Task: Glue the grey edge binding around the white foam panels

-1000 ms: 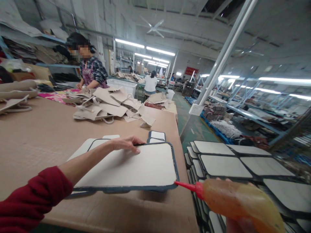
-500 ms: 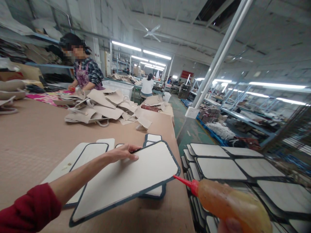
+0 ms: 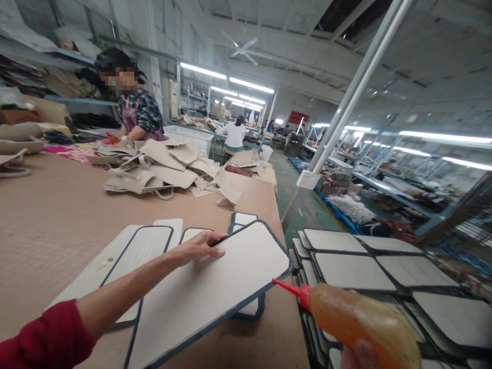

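My left hand (image 3: 202,245) grips the far edge of a white panel with a dark blue border (image 3: 215,287), thumb over the top and fingers curled under the rim, holding it tilted above the table. My right hand (image 3: 357,356) shows only at the bottom edge, closed on an orange glue bottle (image 3: 361,320). The bottle's red nozzle (image 3: 287,288) points at the panel's right edge, just short of it. More white bordered panels (image 3: 142,246) lie flat underneath on the brown table (image 3: 57,215).
Several white bordered panels (image 3: 346,269) are laid on a rack to the right of the table. A heap of beige bag pieces (image 3: 165,171) lies at the far end, where a person in a plaid shirt (image 3: 136,110) works. Shelves and a slanted pole (image 3: 346,102) stand beyond.
The panel under my left hand has turned and lifted, its right corner swinging out towards the table's edge. The glue bottle's nozzle has stayed at that edge, rising slightly.
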Demonstrator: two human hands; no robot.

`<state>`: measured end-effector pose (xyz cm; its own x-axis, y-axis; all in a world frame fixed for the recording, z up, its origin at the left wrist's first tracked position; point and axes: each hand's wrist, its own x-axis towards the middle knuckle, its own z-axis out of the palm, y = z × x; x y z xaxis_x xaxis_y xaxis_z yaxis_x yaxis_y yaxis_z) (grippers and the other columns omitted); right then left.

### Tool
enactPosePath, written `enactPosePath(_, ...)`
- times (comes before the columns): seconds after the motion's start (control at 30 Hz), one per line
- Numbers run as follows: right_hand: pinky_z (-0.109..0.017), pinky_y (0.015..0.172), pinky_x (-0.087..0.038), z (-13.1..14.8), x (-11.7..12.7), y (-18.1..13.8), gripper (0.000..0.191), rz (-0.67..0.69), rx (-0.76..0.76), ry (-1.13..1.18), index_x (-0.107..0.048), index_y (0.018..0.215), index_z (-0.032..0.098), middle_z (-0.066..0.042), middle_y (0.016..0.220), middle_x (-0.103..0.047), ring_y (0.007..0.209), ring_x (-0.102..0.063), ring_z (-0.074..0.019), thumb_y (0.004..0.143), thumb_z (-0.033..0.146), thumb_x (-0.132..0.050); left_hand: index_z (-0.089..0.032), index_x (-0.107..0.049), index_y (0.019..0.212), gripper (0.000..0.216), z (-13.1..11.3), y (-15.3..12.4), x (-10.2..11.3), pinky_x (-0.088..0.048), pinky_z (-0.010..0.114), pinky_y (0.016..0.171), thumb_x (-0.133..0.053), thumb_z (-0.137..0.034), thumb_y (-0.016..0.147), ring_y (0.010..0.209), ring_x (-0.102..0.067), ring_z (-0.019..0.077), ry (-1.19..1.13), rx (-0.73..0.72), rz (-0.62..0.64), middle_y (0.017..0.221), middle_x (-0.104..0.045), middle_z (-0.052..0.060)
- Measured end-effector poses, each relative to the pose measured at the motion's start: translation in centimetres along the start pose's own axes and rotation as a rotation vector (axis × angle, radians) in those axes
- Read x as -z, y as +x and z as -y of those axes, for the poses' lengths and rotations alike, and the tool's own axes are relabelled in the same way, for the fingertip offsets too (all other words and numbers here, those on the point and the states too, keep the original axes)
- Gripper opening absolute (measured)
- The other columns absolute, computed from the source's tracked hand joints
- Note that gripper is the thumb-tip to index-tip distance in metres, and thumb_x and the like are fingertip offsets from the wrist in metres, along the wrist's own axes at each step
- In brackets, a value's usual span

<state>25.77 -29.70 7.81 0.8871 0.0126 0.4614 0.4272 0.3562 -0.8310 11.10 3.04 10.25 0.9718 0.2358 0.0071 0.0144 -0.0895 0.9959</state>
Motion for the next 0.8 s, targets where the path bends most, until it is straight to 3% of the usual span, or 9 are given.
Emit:
enactPosePath(0.1,-0.046,0.099,-0.051,0.0,-0.3,0.0,0.066,-0.01,0.014,-0.034,-0.051,0.132,0.031,-0.001,0.123,-0.064,0.107,-0.064,-0.0291,0.073,0.031,-0.079,-0.016,-0.069,0.11,0.046,-0.1,-0.1,-0.1,-0.043,0.026,0.076,-0.076,-0.035,0.068,0.086,-0.061,0.0205,0.002,-0.011,-0.024,0.094,-0.072,0.002)
enactPosePath(0.23,-0.054,0.1,-0.049,-0.2,-0.4,0.0,0.068,0.078,0.011,-0.011,-0.049,0.134,0.03,-0.004,0.122,-0.064,0.11,-0.062,-0.0329,0.073,0.03,-0.079,-0.016,-0.07,0.108,0.045,-0.1,-0.1,-0.2,-0.043,0.026,0.077,-0.075,-0.035,0.068,0.088,-0.062,0.0213,0.031,0.009,-0.065,0.092,-0.073,0.001)
enactPosePath(0.33,-0.058,0.099,-0.048,-0.3,-0.8,-0.3,0.068,0.073,-0.018,0.041,-0.049,0.134,0.032,-0.006,0.124,-0.063,0.109,-0.062,-0.0335,0.073,0.031,-0.079,-0.016,-0.07,0.108,0.048,0.1,0.0,-0.3,-0.043,0.027,0.079,-0.075,-0.037,0.066,0.091,-0.062,0.023,0.074,0.047,-0.117,0.091,-0.073,0.001)
enactPosePath(0.43,-0.054,0.099,-0.049,-0.6,-1.4,-0.4,0.07,0.051,-0.008,0.042,-0.047,0.137,0.031,-0.007,0.124,-0.062,0.108,-0.062,-0.0309,0.074,0.033,-0.078,-0.015,-0.07,0.108,0.051,-0.1,0.0,-0.5,-0.043,0.028,0.081,-0.075,-0.039,0.062,0.093,-0.062,0.0246,0.097,0.075,-0.167,0.091,-0.073,0.002)
enactPosePath(0.53,-0.046,0.087,-0.057,-1.2,-1.5,-0.2,0.075,-0.014,0.13,-0.034,-0.054,0.133,0.021,-0.009,0.11,-0.067,0.093,-0.067,-0.0291,0.067,0.042,-0.084,-0.015,-0.07,0.108,0.052,-0.7,-0.2,-0.9,-0.044,0.029,0.08,-0.074,-0.04,0.063,0.093,-0.062,0.0251,0.102,0.096,-0.194,0.092,-0.073,0.002)
enactPosePath(0.63,-0.05,0.075,-0.06,-1.5,-1.0,0.1,0.085,0.064,0.172,-0.105,-0.051,0.134,0.017,-0.012,0.105,-0.069,0.088,-0.068,-0.0328,0.063,0.049,-0.084,-0.014,-0.07,0.107,0.05,-1.4,-0.4,-1.3,-0.044,0.028,0.076,-0.071,-0.039,0.064,0.09,-0.062,0.0239,0.093,0.11,-0.213,0.094,-0.073,0.003)
enactPosePath(0.8,-0.056,0.08,-0.058,-1.3,-0.3,0.2,0.08,0.185,0.1,-0.08,-0.045,0.14,0.022,-0.014,0.115,-0.067,0.099,-0.066,-0.0356,0.071,0.041,-0.08,-0.012,-0.071,0.101,0.049,-2.0,-0.3,-1.7,-0.045,0.026,0.069,-0.071,-0.039,0.059,0.08,-0.062,0.021,0.069,0.145,-0.248,0.089,-0.073,0.003)
